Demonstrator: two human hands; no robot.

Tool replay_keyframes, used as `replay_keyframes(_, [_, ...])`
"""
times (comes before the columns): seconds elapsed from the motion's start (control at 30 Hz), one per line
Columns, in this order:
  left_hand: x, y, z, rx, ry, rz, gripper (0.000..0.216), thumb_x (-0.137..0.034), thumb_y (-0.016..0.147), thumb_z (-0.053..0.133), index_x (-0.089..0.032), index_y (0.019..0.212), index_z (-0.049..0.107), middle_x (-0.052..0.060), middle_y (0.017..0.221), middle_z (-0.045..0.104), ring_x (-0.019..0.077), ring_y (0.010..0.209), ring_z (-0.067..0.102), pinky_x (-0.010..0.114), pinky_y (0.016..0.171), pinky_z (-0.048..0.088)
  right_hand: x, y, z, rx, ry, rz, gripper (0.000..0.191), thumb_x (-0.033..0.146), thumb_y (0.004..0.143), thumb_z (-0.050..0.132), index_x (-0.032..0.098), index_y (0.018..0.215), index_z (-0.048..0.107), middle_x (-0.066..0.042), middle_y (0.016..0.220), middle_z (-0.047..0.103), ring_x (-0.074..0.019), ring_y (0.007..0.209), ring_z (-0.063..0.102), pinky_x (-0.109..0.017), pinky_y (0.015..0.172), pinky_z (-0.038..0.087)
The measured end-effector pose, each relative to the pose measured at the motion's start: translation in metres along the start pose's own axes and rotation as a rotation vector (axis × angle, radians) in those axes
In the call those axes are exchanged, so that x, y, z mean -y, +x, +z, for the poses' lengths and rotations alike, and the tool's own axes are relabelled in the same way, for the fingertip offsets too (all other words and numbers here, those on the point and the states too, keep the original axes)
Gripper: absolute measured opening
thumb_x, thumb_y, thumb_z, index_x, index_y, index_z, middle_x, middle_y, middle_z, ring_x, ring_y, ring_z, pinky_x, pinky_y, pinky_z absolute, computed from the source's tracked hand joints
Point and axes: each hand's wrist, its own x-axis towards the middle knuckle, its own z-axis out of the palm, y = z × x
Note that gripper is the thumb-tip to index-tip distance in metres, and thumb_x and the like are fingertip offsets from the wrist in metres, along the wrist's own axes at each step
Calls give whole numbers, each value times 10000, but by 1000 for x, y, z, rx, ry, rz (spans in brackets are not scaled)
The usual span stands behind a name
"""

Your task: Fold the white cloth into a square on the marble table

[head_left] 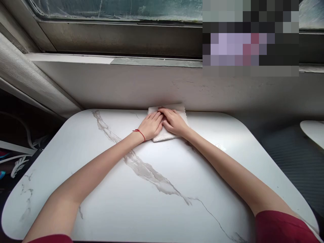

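Observation:
A folded white cloth (167,135) with a wavy edge lies at the far edge of the white marble-patterned table (106,209), its far side against the wall. My left hand (151,126) rests flat on the cloth's left part, fingers stretched out, with a red string bracelet at the wrist. From the right, my right hand (176,122) lies on the cloth too, fingers extended and slightly bent, their tips by the left fingertips. Both palms face down, and their undersides are hidden.
Behind the table rises a pale wall (121,84) with a ledge and a window (113,10) above. Upper right is pixelated. A dark ribbed surface (286,158) and another white tabletop edge (314,133) are to the right. White tubes (17,146) and dark items stand at left.

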Motion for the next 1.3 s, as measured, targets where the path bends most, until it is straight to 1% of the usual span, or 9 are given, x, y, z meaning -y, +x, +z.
replay_keyframes(0.2, [1, 1, -2, 1, 8, 10, 441, -248, 983, 320, -77, 1341, 513, 181, 1398, 553, 281, 1354, 459, 459, 1136, 371, 1, 0, 0, 1, -12, -7, 516, 195, 862, 361, 119, 1342, 533, -171, 1354, 616, -301, 1273, 537, -479, 1035, 375])
replay_keyframes(0.33, [-1, 1, -4, 17, 48, 11, 442, -239, 983, 317, -56, 1330, 520, 191, 1363, 575, 287, 1326, 486, 452, 1119, 386, 2, -1, 2, 28, -44, -4, 505, 207, 887, 331, 111, 1342, 528, -178, 1381, 594, -300, 1295, 512, -481, 1051, 322])
replay_keyframes(0.53, [-3, 3, -12, 47, 124, 33, 415, -220, 972, 328, -70, 1280, 563, 178, 1259, 625, 290, 1226, 547, 452, 1062, 426, 8, -1, 2, 57, -96, 76, 498, 187, 879, 321, 116, 1323, 535, -184, 1402, 575, -295, 1292, 495, -459, 994, 334])
replay_keyframes(0.63, [-5, 0, -17, 66, 130, 47, 401, -220, 963, 347, -79, 1260, 577, 168, 1226, 637, 285, 1193, 562, 445, 1052, 435, 15, -2, 1, 71, -125, 85, 497, 179, 886, 318, 93, 1330, 524, -194, 1414, 563, -296, 1288, 494, -450, 985, 335])
replay_keyframes(0.73, [-8, -9, -23, 66, 126, 50, 388, -210, 949, 366, -88, 1242, 589, 166, 1228, 639, 278, 1187, 571, 441, 1046, 448, 26, -5, 0, 82, -155, 77, 490, 183, 897, 328, 74, 1335, 519, -202, 1420, 558, -300, 1294, 493, -455, 987, 333])
replay_keyframes(0.87, [-19, -35, -34, 58, 102, 46, 415, -211, 939, 366, -63, 1262, 581, 186, 1262, 627, 289, 1219, 561, 462, 1067, 451, 53, -15, 3, 71, -167, 53, 471, 204, 914, 341, 61, 1321, 529, -222, 1449, 529, -309, 1347, 453, -465, 991, 344])
replay_keyframes(1.03, [-37, -85, -57, 76, 61, 20, 435, -212, 948, 349, -97, 1309, 563, 179, 1324, 604, 283, 1262, 547, 484, 1085, 453, 101, -33, 11, 77, -142, 15, 462, 213, 926, 354, 52, 1326, 519, -244, 1470, 499, -330, 1384, 415, -498, 1001, 357])
replay_keyframes(1.2, [-61, -143, -85, 146, 102, -57, 437, -263, 994, 292, -148, 1306, 577, 138, 1347, 602, 268, 1307, 519, 475, 1121, 428, 145, -48, 10, 183, -60, -83, 483, 243, 956, 359, 33, 1372, 487, -246, 1507, 453, -333, 1408, 393, -490, 997, 391])
replay_keyframes(1.3, [-76, -176, -95, 159, 140, -121, 440, -275, 1003, 292, -160, 1318, 576, 121, 1369, 603, 262, 1334, 509, 475, 1148, 408, 165, -59, 6, 245, -24, -181, 555, 306, 959, 411, 7, 1426, 444, -259, 1515, 434, -362, 1402, 395, -506, 992, 415])
